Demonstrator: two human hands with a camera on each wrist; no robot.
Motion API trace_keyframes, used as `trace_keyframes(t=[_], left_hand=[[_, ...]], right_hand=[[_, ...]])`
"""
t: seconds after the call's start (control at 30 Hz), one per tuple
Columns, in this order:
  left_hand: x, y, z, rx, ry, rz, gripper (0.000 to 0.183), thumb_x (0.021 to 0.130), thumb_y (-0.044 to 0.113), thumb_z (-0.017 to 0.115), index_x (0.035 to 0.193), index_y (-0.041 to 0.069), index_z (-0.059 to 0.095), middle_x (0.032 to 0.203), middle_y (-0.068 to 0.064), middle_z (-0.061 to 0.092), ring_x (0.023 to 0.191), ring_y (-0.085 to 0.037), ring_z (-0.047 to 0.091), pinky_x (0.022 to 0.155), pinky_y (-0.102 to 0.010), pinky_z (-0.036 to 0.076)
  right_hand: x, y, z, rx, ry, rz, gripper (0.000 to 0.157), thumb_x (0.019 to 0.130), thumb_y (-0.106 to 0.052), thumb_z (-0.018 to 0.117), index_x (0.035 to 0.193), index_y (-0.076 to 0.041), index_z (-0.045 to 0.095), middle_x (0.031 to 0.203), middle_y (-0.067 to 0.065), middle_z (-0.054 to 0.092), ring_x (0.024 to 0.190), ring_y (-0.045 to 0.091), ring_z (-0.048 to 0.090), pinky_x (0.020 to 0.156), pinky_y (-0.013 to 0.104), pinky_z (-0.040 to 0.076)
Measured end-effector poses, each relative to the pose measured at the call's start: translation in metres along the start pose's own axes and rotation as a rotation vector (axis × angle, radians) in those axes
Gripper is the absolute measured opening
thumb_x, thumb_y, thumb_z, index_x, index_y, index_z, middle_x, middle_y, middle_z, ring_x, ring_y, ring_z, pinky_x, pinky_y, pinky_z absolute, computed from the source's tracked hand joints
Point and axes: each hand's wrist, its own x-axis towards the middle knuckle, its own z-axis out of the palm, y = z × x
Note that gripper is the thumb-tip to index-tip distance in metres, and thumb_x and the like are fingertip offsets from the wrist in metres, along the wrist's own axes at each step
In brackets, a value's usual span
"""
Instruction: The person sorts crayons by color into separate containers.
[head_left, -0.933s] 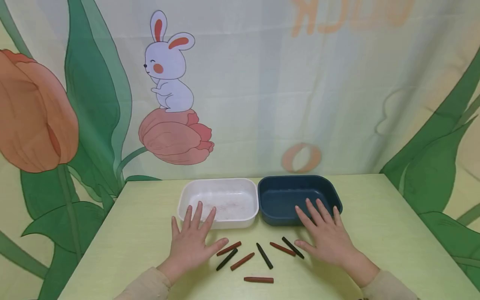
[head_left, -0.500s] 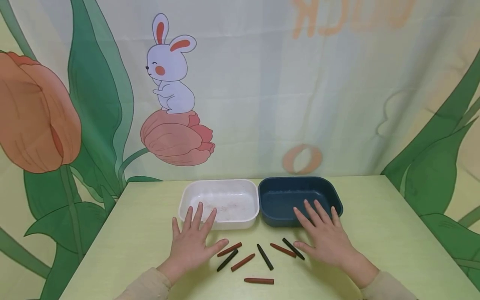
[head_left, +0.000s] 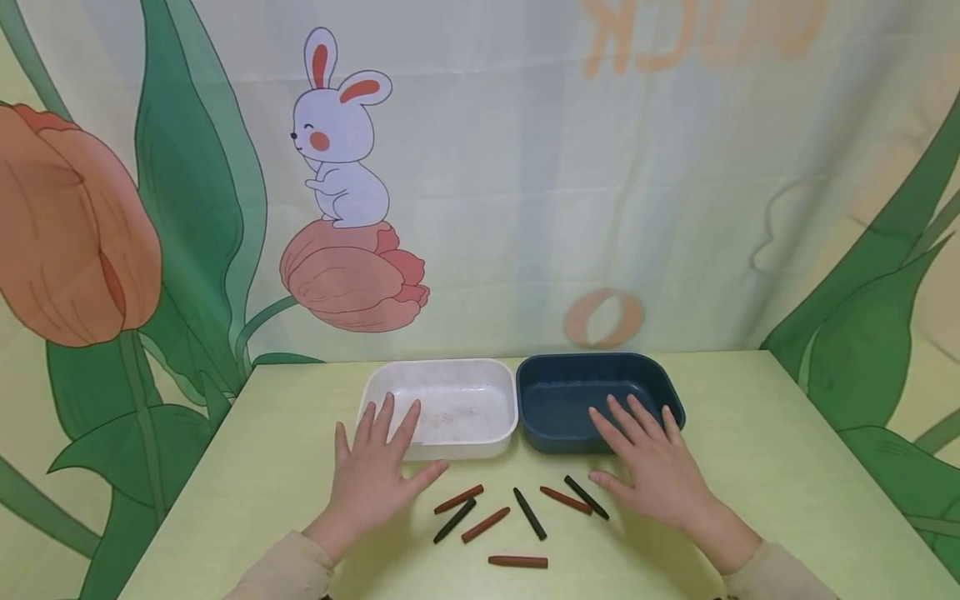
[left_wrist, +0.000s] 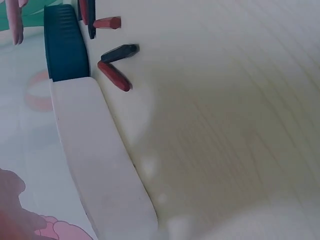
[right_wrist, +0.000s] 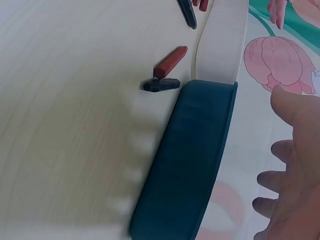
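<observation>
My left hand (head_left: 369, 483) hovers with fingers spread, its fingertips overlapping the white tray (head_left: 457, 451) in the head view. On the right, my other hand (head_left: 660, 483) is also spread, fingertips over the front of the dark blue tray (head_left: 558, 437). Neither holds anything. Between the hands lie several crayons, some reddish-brown and some black. A brown crayon (head_left: 459, 499) and a black crayon (head_left: 454, 521) are nearest the left thumb. Close to the right thumb, a black crayon (head_left: 587, 497) lies against a brown crayon (head_left: 566, 500). Another brown crayon (head_left: 517, 562) lies closest to the front.
Both trays stand side by side near the back edge of the pale green table (head_left: 765, 467). Small reddish specks mark the white tray's floor. Behind the table hangs a printed cloth (head_left: 495, 183) with a rabbit and tulips.
My left hand has shifted slightly left and toward the back, still spread. The right hand stays almost in place. Crayons and trays lie as before.
</observation>
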Motion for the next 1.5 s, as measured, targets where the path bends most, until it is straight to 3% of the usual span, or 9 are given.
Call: trace_keyframes(t=[0.3, 0.57, 0.77, 1.0, 1.13, 1.3, 1.5], left_hand=[[0.002, -0.007, 0.000, -0.033, 0.071, -0.007, 0.089, 0.083, 0.068, 0.061, 0.152, 0.017, 0.041, 0.156, -0.019, 0.034, 0.141, -0.043, 0.031, 0.109, -0.074, 0.014], [0.002, -0.015, 0.000, -0.126, 0.154, -0.012, 0.085, 0.083, 0.056, 0.070, 0.148, 0.007, 0.045, 0.151, -0.020, 0.042, 0.137, -0.042, 0.039, 0.109, -0.071, 0.019], [0.003, -0.024, -0.001, -0.225, 0.178, -0.051, 0.085, 0.083, 0.050, 0.073, 0.147, 0.002, 0.045, 0.148, -0.021, 0.045, 0.134, -0.041, 0.041, 0.111, -0.063, 0.024], [0.006, -0.036, -0.004, -0.395, 0.156, -0.164, 0.086, 0.083, 0.050, 0.076, 0.148, 0.003, 0.043, 0.148, -0.019, 0.045, 0.135, -0.040, 0.040, 0.109, -0.058, 0.034], [0.008, -0.043, -0.005, -0.478, 0.126, -0.230, 0.088, 0.083, 0.050, 0.076, 0.149, 0.003, 0.041, 0.149, -0.018, 0.043, 0.137, -0.037, 0.037, 0.112, -0.055, 0.032], [0.011, -0.052, -0.006, -0.566, 0.069, -0.320, 0.089, 0.085, 0.050, 0.074, 0.152, 0.006, 0.037, 0.154, -0.017, 0.037, 0.139, -0.035, 0.037, 0.111, -0.054, 0.035], [0.015, -0.064, -0.001, -0.700, 0.079, -0.346, 0.086, 0.085, 0.040, 0.078, 0.152, 0.005, 0.036, 0.153, -0.016, 0.038, 0.136, -0.034, 0.041, 0.108, -0.050, 0.040]], right_hand=[[-0.002, 0.000, -0.001, 0.121, 0.080, 0.004, 0.073, 0.088, -0.041, 0.072, 0.150, -0.013, 0.045, 0.153, 0.018, 0.040, 0.142, 0.041, 0.030, 0.112, 0.068, 0.013], [-0.007, 0.002, 0.004, 0.217, 0.165, -0.002, 0.071, 0.086, -0.034, 0.077, 0.148, -0.018, 0.048, 0.147, 0.016, 0.048, 0.136, 0.041, 0.040, 0.111, 0.064, 0.024], [-0.010, 0.003, 0.009, 0.288, 0.233, -0.010, 0.070, 0.082, -0.027, 0.080, 0.145, -0.014, 0.052, 0.142, 0.016, 0.053, 0.131, 0.040, 0.046, 0.105, 0.064, 0.034], [-0.015, 0.004, 0.015, 0.372, 0.306, -0.047, 0.071, 0.076, -0.015, 0.085, 0.141, -0.012, 0.056, 0.136, 0.014, 0.058, 0.122, 0.037, 0.053, 0.097, 0.059, 0.041], [-0.019, 0.004, 0.019, 0.391, 0.321, -0.019, 0.073, 0.073, -0.012, 0.086, 0.140, -0.013, 0.058, 0.134, 0.010, 0.061, 0.119, 0.032, 0.055, 0.096, 0.047, 0.042], [-0.025, 0.004, 0.026, 0.421, 0.323, 0.032, 0.071, 0.070, -0.010, 0.088, 0.136, -0.011, 0.061, 0.129, 0.006, 0.065, 0.115, 0.028, 0.057, 0.093, 0.042, 0.045], [-0.033, 0.008, 0.035, 0.455, 0.289, 0.029, 0.072, 0.070, -0.011, 0.089, 0.136, -0.015, 0.061, 0.126, 0.003, 0.066, 0.113, 0.023, 0.057, 0.089, 0.040, 0.048]])
